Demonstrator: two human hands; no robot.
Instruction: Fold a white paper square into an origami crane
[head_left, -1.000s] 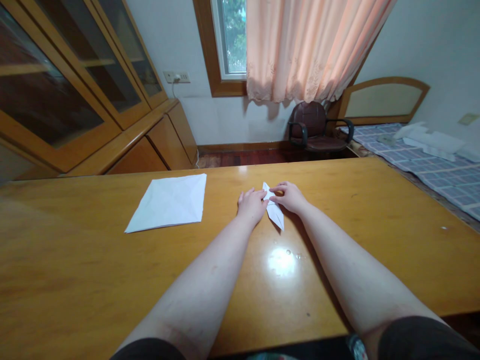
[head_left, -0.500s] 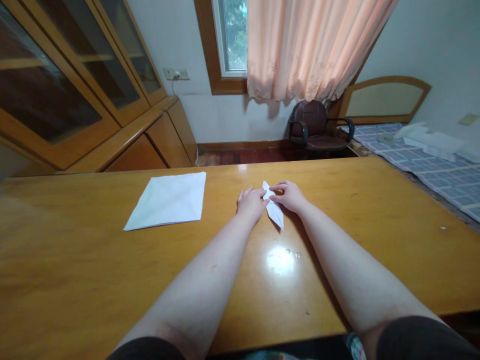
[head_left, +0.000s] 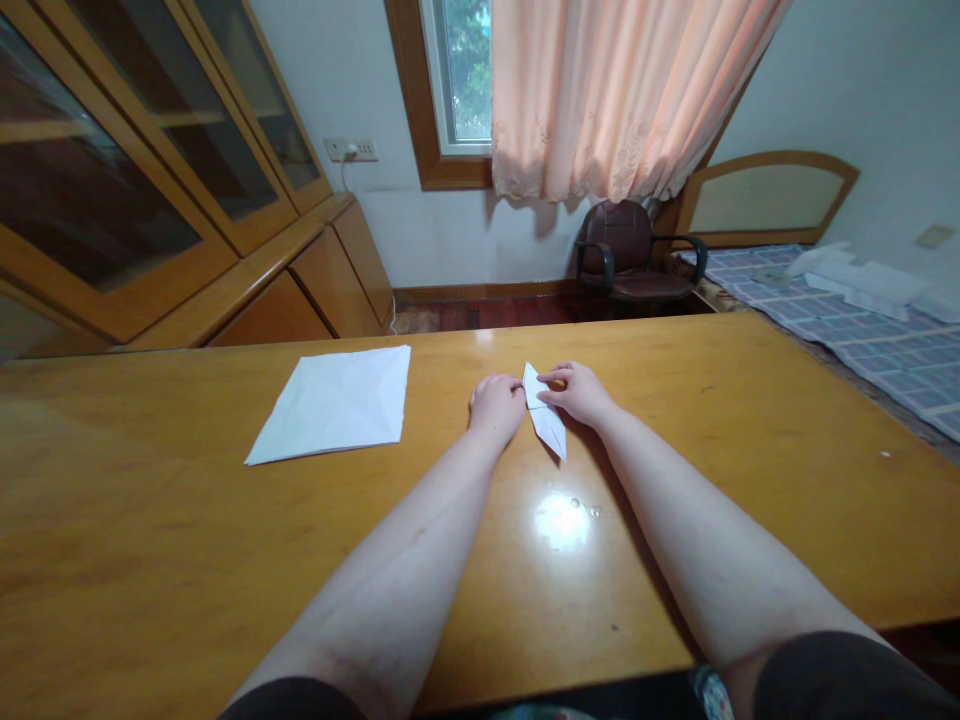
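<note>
A narrow piece of folded white paper, pointed at both ends and creased across its middle, lies on the wooden table. My left hand rests at its left edge, fingers bent and closed, with the fingertips at the paper's upper part. From the other side, my right hand has its thumb and fingertips on the paper's right edge in a loose pinch. Part of the upper half is covered by the right fingers.
A stack of square white paper sheets lies to the left on the table. Beyond the table stand a brown armchair and a wooden cabinet. A bed with a checked cover is at the right.
My left hand has drawn slightly left, its thumb leaving the top of the folded paper, so more of the middle crease shows. My right hand stays nearly in place.
</note>
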